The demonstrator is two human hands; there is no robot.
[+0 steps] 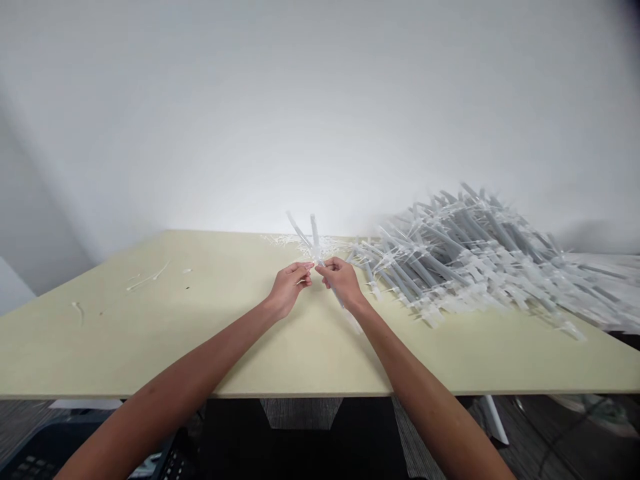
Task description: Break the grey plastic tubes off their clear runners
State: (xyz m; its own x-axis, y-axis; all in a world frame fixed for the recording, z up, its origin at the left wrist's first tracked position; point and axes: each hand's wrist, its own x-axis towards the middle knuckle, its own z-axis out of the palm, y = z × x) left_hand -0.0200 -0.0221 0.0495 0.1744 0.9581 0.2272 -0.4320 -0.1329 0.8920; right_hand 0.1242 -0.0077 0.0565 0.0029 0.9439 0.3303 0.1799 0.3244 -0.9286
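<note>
Over the middle of the table, my right hand (343, 281) is closed round a thin grey tube with clear, whitish ends (315, 230). Its upper end splits into two strips in a V, and its lower end sticks out below my palm. My left hand (290, 287) is beside it, thumb and fingertips pinched together close to the tube. Whatever those fingertips hold is too small to make out. Just beyond my hands lies a scatter of small white plastic pieces (285, 240), partly hidden by the tube.
To the right, a large heap of similar grey tubes with clear ends (450, 247) reaches toward the wall. Several thin white strips (150, 277) lie on the left of the pale yellow table (240, 373). A dark plastic basket (47, 440) is below the table at left.
</note>
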